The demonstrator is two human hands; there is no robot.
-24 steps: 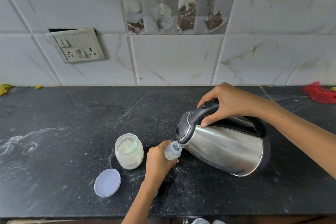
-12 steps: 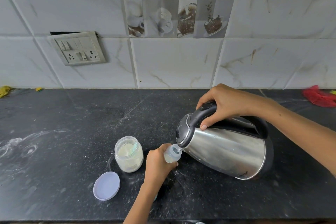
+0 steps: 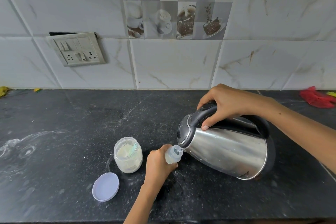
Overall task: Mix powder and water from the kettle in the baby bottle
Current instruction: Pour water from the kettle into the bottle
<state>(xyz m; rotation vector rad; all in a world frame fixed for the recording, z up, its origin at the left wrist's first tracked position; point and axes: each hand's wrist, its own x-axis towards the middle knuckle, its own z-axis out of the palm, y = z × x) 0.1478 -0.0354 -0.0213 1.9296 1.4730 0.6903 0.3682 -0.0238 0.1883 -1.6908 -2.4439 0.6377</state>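
My right hand (image 3: 229, 104) grips the black handle of a steel kettle (image 3: 225, 149), tilted steeply to the left over the black counter (image 3: 72, 132). Its spout touches the open mouth of a small clear baby bottle (image 3: 173, 154), and a thin stream of water runs in. My left hand (image 3: 158, 165) is wrapped around the bottle's body, which hides most of it. Just left of that hand stands an open glass jar of pale powder (image 3: 128, 154), with a scoop partly visible inside. The jar's lilac lid (image 3: 105, 186) lies flat in front of it.
The tiled wall (image 3: 172, 63) rises behind the counter, with a switch and socket plate (image 3: 77, 49) at the left. A red cloth (image 3: 316, 97) lies at the far right, yellow scraps (image 3: 3, 91) at the far left. White powder smears (image 3: 20, 147) mark the counter's left part.
The kettle stays tilted at the bottle's mouth and both hands keep their grip. The view has shifted slightly, so everything sits a little lower in the frame.
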